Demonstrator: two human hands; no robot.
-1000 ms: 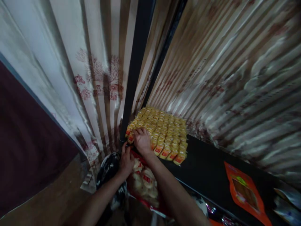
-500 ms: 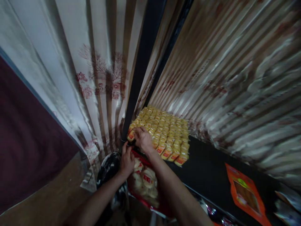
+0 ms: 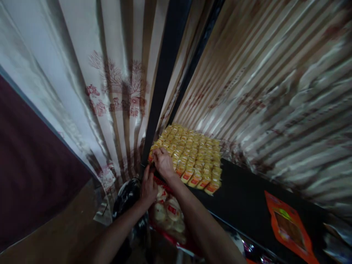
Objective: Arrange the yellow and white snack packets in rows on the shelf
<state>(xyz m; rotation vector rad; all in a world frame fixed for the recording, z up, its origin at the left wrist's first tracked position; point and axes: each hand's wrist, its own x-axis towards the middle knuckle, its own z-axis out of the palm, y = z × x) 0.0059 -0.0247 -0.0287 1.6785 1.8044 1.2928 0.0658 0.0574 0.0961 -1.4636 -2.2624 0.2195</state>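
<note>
Yellow snack packets (image 3: 192,150) in clear wrap with red-orange labels stand in tight rows on a black shelf (image 3: 242,190). My right hand (image 3: 164,163) is at their front left corner, fingers curled together against the end packet; whatever they pinch is hidden. Just below it, my left hand (image 3: 149,187) has its fingers stretched up to the shelf's front corner, beside the black post (image 3: 158,95). Under my forearms sits a red basket (image 3: 165,236) of round, pale, bagged food (image 3: 172,214) with red labels.
Pleated, printed curtains (image 3: 118,88) hang behind and to the left. An orange packet (image 3: 288,227) with a see-through window lies farther right on the shelf, near silvery packets (image 3: 337,236). A dark, shiny rounded object (image 3: 128,196) stands left of the basket.
My right hand has shifted slightly left and its fingers are curled closer at the corner packet. My left hand has hardly moved. The view has tilted a little.
</note>
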